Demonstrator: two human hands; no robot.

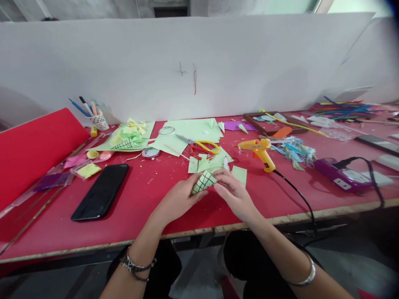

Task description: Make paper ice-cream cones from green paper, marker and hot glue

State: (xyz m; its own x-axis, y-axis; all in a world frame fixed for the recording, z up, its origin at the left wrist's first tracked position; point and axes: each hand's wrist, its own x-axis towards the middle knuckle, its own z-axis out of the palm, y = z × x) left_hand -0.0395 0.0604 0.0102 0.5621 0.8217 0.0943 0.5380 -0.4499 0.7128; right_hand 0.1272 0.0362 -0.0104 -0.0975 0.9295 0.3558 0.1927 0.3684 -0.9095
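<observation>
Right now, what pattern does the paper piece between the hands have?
Dark crisscross lines on light green; the paper piece shows best in the head view.

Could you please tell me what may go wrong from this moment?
The grid-lined green paper piece held in the left hand could crease if it is squeezed too hard. The black cord of the yellow glue gun hangs over the table edge, so a knee or arm might catch it and drag the gun. If hot, its nozzle could also burn the nearby right hand.

Tilted green paper cone (203,182), black-gridded
</observation>
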